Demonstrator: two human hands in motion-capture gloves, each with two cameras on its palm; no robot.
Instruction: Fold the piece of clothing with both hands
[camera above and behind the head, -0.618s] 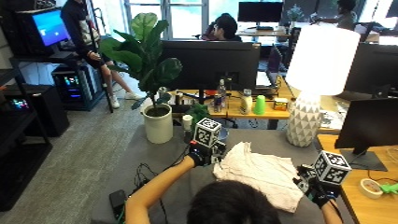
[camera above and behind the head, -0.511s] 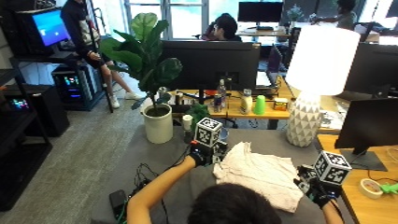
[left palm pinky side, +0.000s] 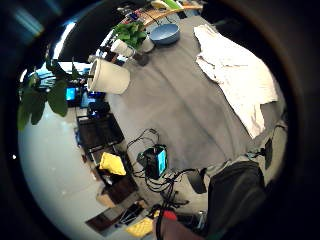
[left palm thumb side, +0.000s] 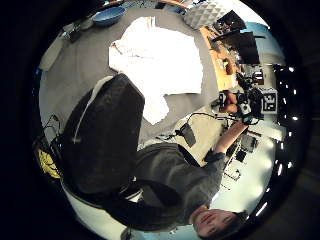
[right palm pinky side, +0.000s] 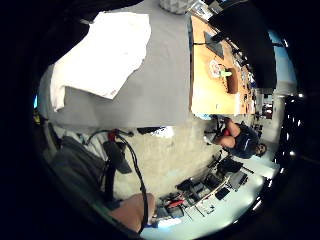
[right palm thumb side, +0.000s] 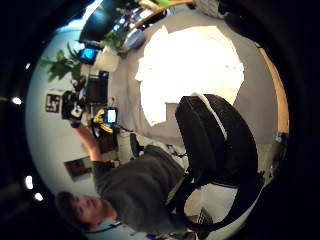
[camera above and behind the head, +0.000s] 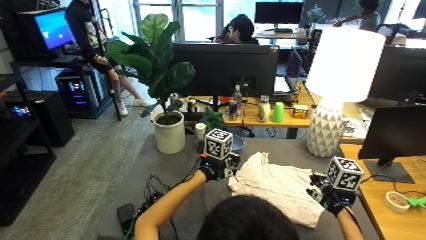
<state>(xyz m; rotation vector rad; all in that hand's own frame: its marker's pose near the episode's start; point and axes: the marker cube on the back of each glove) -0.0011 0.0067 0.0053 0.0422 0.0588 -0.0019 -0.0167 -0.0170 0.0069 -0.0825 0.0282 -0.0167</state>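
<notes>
Grey tabletop (camera above and behind the head: 166, 167) carries the white garment (camera above and behind the head: 279, 186), lying crumpled between my hands, its long axis slanting from near my left hand (camera above and behind the head: 212, 170) toward my right hand (camera above and behind the head: 331, 197). I cannot tell either hand's finger state.

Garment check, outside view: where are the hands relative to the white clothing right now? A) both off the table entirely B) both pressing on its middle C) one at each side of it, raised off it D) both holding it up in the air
C: the white garment lies spread on the grey table, with the left hand beside one edge and the right hand beside the other; the palm views show it lying below, ungripped.
</notes>
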